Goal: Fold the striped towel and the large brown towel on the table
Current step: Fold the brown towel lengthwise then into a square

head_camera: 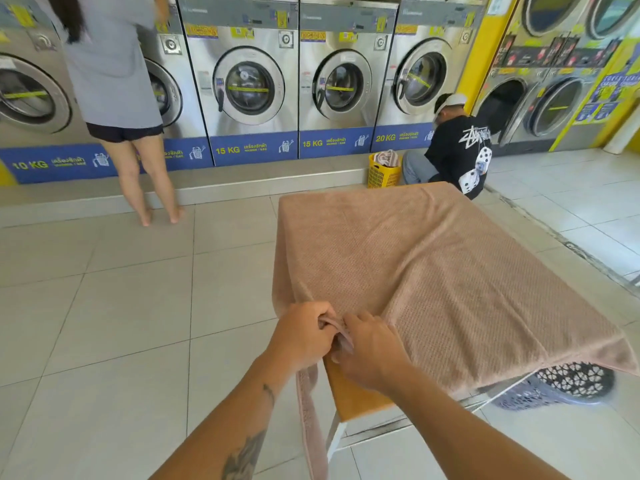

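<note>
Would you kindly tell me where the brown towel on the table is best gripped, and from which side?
Probably by its near corners. The brown towel lies flat over the table, so its middle offers no edge. The left hand and right hand pinch the near-left corner; the near-right corner overhangs freely, so come from the near side, underneath.

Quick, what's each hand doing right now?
The left hand grips the brown towel at its near corner, fingers curled.
The right hand pinches the same towel's edge right beside it.
</note>
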{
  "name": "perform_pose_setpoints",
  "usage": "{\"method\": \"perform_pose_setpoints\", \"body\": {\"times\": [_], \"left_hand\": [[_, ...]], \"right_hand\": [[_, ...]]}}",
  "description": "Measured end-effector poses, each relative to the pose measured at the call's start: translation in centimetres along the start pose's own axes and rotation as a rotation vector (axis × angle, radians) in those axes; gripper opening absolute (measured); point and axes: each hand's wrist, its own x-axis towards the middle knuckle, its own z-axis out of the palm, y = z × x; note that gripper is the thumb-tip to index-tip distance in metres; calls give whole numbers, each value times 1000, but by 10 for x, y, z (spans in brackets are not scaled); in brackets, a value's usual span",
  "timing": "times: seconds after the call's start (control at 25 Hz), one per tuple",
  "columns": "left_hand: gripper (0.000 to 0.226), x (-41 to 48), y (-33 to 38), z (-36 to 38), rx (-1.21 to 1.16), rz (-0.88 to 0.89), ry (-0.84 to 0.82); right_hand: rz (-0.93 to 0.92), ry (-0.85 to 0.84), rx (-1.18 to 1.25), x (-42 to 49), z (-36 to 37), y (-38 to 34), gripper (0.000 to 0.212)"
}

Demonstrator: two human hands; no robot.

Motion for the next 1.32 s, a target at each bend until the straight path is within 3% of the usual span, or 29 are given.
{"method": "perform_pose_setpoints", "body": {"times": [0.08,0.2,0.32,0.4,0.52,0.64,0.76,0.92,1.08,1.16,1.24,1.32], "left_hand": [[10,9,-6,-12,25,34,3],[10,14,-38,-15,124,-53,-27],[12,13,-69,-9,130,-200,-5],[22,19,-78,-9,81,-235,32],[26,37,-63,-19,40,-73,28],[28,59,-28,-33,110,147,-52],[15,72,-11,-41,174,209,-23],[1,70,-44,-34,238,-7,7],[14,60,-58,-20,299,-279,14],[17,74,-36,-24,258,-258,80],[14,97,0,-31,271,-154,109],[15,118,39,-32,336,-44,71]], "right_hand": [[85,47,103,11,-2,-3,25],[207,97,353,26,-23,5,28],[297,154,372,29,-39,18,23],[364,90,316,24,-46,31,17],[358,-132,52,17,-44,31,8],[236,-59,42,28,-31,1,29],[171,55,52,52,-22,-12,22],[230,158,350,67,-49,21,15],[341,273,463,64,-85,88,17],[413,133,351,60,-85,128,16],[366,-72,149,57,-76,145,14],[227,-84,141,68,-70,134,39]]}}
